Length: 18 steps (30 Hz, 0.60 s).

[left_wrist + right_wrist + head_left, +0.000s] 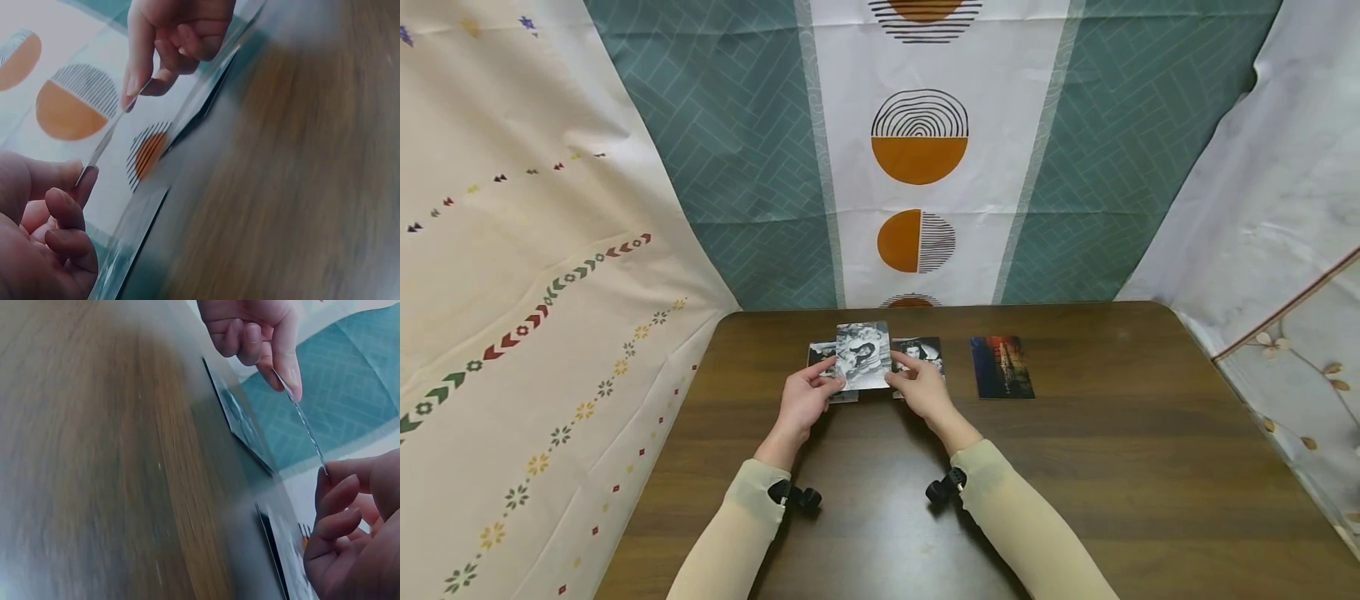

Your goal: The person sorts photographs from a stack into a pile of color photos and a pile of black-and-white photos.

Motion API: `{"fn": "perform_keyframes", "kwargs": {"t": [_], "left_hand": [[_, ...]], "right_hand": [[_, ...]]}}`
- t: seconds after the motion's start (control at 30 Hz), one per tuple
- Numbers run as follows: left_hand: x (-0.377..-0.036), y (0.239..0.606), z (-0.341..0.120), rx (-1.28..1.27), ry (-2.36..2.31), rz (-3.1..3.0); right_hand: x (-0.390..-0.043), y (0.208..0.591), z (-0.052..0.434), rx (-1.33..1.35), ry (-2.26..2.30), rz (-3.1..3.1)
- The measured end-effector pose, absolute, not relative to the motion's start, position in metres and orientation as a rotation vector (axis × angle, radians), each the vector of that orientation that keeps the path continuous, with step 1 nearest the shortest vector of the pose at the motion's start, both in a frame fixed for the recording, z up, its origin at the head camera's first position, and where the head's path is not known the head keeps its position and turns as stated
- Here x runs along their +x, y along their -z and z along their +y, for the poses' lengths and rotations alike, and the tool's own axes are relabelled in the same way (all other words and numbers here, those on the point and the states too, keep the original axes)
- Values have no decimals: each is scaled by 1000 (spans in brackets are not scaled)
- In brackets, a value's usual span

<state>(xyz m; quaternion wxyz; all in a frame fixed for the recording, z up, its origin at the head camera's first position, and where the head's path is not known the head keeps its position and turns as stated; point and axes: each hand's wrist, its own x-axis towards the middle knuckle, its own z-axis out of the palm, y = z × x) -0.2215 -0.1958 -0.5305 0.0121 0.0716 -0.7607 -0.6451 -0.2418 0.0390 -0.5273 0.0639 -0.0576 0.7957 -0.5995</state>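
Note:
A black-and-white photo print point(862, 357) is held up above the table between both hands. My left hand point(806, 398) pinches its left edge between thumb and fingers, and my right hand point(922, 385) pinches the right edge. Seen from the left wrist, the held print point(103, 147) is nearly edge-on, with the left hand point(47, 231) at lower left. The right wrist view has the right hand point(356, 519) on its near edge. Behind the held print lie two more black-and-white prints, a left one point(822, 352) and a right one point(931, 348), both partly covered.
A colour print point(1002, 367) in dark blue and orange lies on the brown wooden table point(1112, 467), right of the hands. A patterned cloth point(745, 167) hangs behind the table's far edge. Pale fabric point(550, 333) flanks the left side, white fabric point(1262, 250) the right.

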Motion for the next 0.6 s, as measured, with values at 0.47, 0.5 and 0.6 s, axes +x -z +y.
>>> {"fn": "perform_keyframes", "kwargs": {"t": [0.47,0.5,0.6], "left_hand": [[-225,531,-148,161,2065,-2360],[-225,531,-145,159,2064,-2363],[-226,532,-138,148,2065,-2374]], "right_hand": [[-240,530,84,-86,1833,2410],[-240,530,87,-84,1830,2409],[-239,531,96,-75,1824,2406]]}}
